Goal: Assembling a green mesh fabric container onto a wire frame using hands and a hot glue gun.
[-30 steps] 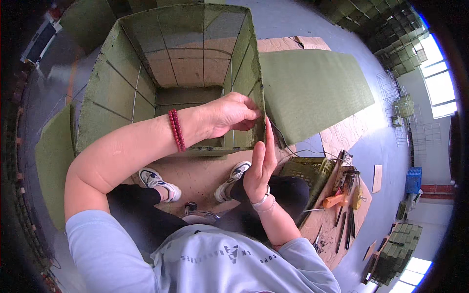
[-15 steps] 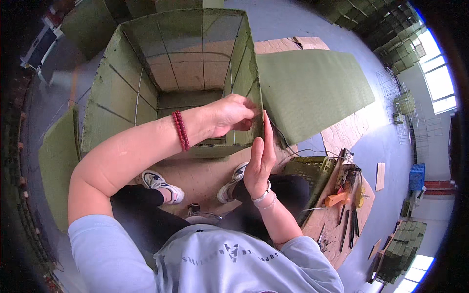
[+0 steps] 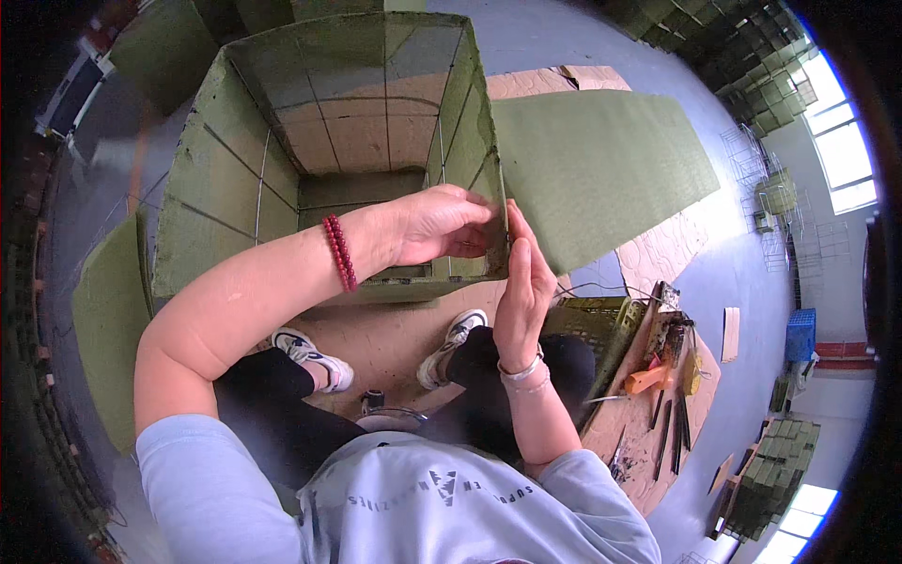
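Note:
An open-topped box [image 3: 211, 202] of green sheet over a thin wire frame stands in front of me. My left hand [image 3: 449, 226], with a red bead bracelet on its wrist, reaches into the box. Its fingers are apart and rest against the inner face of the right-hand wall, near the front corner; some fingertips are hard to make out. Outside that same wall, my right hand [image 3: 526, 296] lies flat along the sheet with its fingers stretched upward. The wall is between the two hands.
A loose green sheet [image 3: 611, 169] lies on cardboard right of the box. Nearer are a green basket [image 3: 592, 324] and an orange-handled tool [image 3: 646, 379] among dark strips on cardboard. Another green sheet [image 3: 108, 329] leans at left. A blue crate [image 3: 800, 336] stands far right.
My right hand has moved slightly right and its fingers now lie closer along the outer wall. The left hand's fingers have spread a little against the inside.

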### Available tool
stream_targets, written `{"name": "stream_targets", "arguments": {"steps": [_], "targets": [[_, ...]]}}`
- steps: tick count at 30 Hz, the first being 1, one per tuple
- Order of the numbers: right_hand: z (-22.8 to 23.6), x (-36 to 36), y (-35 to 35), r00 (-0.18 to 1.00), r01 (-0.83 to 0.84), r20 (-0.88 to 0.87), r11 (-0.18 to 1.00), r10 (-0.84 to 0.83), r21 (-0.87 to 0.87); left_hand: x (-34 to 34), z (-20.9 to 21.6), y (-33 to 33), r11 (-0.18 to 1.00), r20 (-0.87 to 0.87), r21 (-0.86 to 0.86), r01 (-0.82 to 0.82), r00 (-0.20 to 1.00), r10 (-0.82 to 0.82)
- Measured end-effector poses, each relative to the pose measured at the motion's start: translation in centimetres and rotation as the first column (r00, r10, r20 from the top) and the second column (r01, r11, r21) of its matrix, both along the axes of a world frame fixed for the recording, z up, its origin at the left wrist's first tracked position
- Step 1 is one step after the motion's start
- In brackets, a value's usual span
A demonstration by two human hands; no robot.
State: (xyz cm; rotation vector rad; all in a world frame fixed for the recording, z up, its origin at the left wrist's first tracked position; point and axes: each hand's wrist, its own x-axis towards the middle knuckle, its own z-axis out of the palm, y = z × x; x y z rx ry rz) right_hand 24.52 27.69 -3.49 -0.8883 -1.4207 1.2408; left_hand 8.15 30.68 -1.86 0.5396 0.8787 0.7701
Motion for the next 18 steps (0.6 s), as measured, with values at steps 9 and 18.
{"name": "stream_targets", "arguments": {"steps": [9,18], "targets": [[0.7,0.2,0.2,0.835,-0.015,0.48,0.862,-0.268,0.507,0.8,0.2,-0.2,0.997,-0.082,0.05,-0.057,0.995,0.061],[2.2,1.4,0.5,0.748,-0.08,0.528,0.735,-0.402,0.674,0.6,-0.1,-0.2,0.997,-0.138,0.07,-0.033,0.99,0.042]]}}
